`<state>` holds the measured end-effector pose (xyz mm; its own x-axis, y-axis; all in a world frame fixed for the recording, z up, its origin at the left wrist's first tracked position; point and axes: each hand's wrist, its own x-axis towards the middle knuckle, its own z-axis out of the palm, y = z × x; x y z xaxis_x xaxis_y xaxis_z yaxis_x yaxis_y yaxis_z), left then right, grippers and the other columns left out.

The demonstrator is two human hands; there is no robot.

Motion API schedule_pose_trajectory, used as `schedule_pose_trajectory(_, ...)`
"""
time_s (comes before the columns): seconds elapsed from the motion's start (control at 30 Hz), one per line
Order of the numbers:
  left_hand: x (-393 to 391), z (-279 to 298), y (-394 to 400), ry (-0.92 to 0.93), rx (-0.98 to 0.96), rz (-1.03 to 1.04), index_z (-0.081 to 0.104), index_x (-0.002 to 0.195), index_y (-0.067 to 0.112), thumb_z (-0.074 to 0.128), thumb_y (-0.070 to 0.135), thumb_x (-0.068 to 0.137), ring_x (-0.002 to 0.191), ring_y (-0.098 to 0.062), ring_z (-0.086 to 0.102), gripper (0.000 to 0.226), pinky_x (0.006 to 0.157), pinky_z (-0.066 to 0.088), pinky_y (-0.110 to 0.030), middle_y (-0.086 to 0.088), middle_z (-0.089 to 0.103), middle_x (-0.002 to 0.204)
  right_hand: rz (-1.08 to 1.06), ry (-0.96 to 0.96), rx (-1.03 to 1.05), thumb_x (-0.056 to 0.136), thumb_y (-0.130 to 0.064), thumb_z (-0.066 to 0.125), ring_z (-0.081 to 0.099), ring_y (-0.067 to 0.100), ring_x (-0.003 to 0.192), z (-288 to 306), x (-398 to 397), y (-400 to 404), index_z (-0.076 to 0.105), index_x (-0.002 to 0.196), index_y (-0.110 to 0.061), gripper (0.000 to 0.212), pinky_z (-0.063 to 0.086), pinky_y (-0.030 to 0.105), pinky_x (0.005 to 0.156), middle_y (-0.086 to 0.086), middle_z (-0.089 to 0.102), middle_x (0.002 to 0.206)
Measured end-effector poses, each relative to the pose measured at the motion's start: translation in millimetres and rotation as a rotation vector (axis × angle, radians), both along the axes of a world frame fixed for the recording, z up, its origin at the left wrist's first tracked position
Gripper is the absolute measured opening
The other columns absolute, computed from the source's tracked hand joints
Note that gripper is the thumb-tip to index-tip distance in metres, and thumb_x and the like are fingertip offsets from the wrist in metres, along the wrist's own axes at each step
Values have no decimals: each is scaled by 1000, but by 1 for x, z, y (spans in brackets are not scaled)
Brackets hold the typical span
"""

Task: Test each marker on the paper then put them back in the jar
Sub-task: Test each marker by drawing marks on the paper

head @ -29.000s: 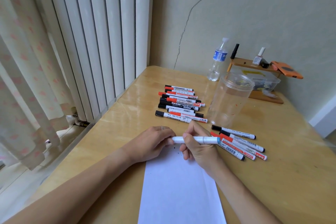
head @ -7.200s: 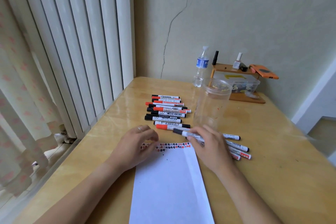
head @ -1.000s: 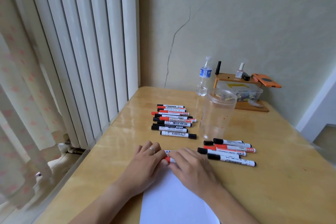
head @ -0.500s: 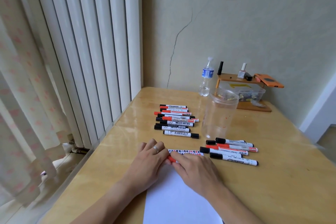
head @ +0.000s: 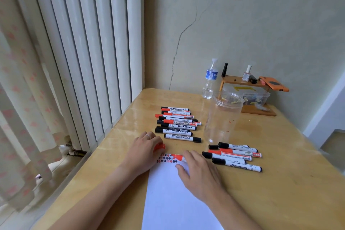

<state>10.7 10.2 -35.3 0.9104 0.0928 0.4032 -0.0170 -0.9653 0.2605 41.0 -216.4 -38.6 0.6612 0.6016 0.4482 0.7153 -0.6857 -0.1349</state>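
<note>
A white paper (head: 175, 203) lies on the wooden table (head: 280, 183), with a row of small red and black marks (head: 167, 159) along its far edge. My right hand (head: 199, 172) grips a red marker (head: 178, 157) lying low over those marks. Just left of the paper, my left hand (head: 143, 152) pinches the red cap (head: 159, 147), apart from the marker. A clear, empty plastic jar (head: 223, 117) stands upright beyond. Several capped markers (head: 177, 123) lie in a stack left of the jar. Several more markers (head: 235, 156) lie to the right of my hands.
A water bottle (head: 210, 80), a small wooden shelf (head: 242, 82) with little bottles and an orange phone (head: 274, 86), and a clear box (head: 248, 95) stand at the back by the wall. A white radiator (head: 84, 52) and a curtain flank the table's left edge.
Half a second ago both hands met on the red marker. Now the cap is off and my left hand has drawn it away to the left.
</note>
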Motion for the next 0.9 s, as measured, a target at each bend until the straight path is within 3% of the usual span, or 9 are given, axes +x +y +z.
schedule_pose_trajectory(0.13, 9, -4, 0, -18, -18, 6, 67, 114, 26, 62, 41, 95, 105, -20, 53, 24, 83, 45, -33, 4, 59, 109, -19, 8, 54, 90, -35, 44, 42, 11, 61, 4, -2, 1, 49, 87, -28, 10, 28, 25, 51, -12, 37, 77)
schedule_pose_trajectory(0.3, 2, -6, 0, -3, -99, 5, 58, 124, 29, 44, 55, 93, 108, -14, 50, 42, 86, 44, -33, 10, 57, 116, -16, 36, 33, 89, -29, 32, 37, 12, 70, 2, 4, 0, 56, 93, -23, 25, 36, 31, 54, -8, 41, 87)
schedule_pose_trajectory(0.4, -8, -3, 3, -24, -169, -50, 52, 131, 25, 56, 44, 97, 113, -12, 49, 39, 95, 44, -30, 9, 51, 125, -19, 60, 21, 89, -30, 30, 44, 14, 72, 3, 3, -1, 57, 96, -23, 28, 39, 32, 55, -8, 42, 90)
schedule_pose_trajectory(0.5, -23, 0, 1, -71, -202, -99, 53, 119, 27, 59, 39, 95, 108, -11, 48, 28, 92, 45, -30, 12, 47, 118, 12, 80, 38, 93, -30, 32, 60, 16, 87, 7, 2, -2, 54, 117, -26, 33, 50, 34, 65, -11, 56, 106)
schedule_pose_trajectory(0.57, -33, -2, -1, -89, -197, -136, 55, 114, 29, 56, 43, 94, 104, -8, 48, 24, 90, 46, -31, 14, 47, 113, 26, 102, 78, 98, -25, 41, 66, 20, 95, 15, 0, -4, 48, 119, -25, 22, 50, 35, 70, -12, 62, 117)
schedule_pose_trajectory(0.63, -39, -5, -3, -50, -176, -173, 57, 120, 32, 53, 50, 93, 109, -7, 46, 33, 96, 44, -31, 15, 45, 117, 32, 110, 119, 101, -20, 48, 64, 23, 82, 21, -1, -4, 43, 109, -26, 11, 42, 34, 63, -13, 61, 109)
schedule_pose_trajectory(0.7, -42, -9, -5, 9, -118, -174, 53, 131, 39, 50, 61, 92, 117, -7, 42, 45, 102, 39, -31, 14, 41, 125, 66, 138, 160, 102, -17, 51, 55, 18, 71, 23, 0, -6, 42, 103, -30, 16, 43, 36, 61, -15, 55, 102)
schedule_pose_trajectory(0.8, -44, -10, -9, 47, -38, -145, 48, 138, 45, 44, 70, 92, 124, -8, 38, 53, 105, 35, -33, 14, 35, 134, 168, 478, 468, 104, -10, 52, 63, 11, 68, 27, 3, -11, 62, 101, -36, 28, 52, 30, 63, -13, 59, 94)
schedule_pose_trajectory(0.9, -44, -9, -11, 63, -15, -143, 46, 139, 44, 40, 71, 93, 130, -9, 34, 54, 109, 33, -35, 14, 32, 140, 220, 1010, 848, 108, -6, 45, 73, 32, 74, 36, 1, -11, 76, 109, -31, 39, 55, 36, 61, 15, 68, 99)
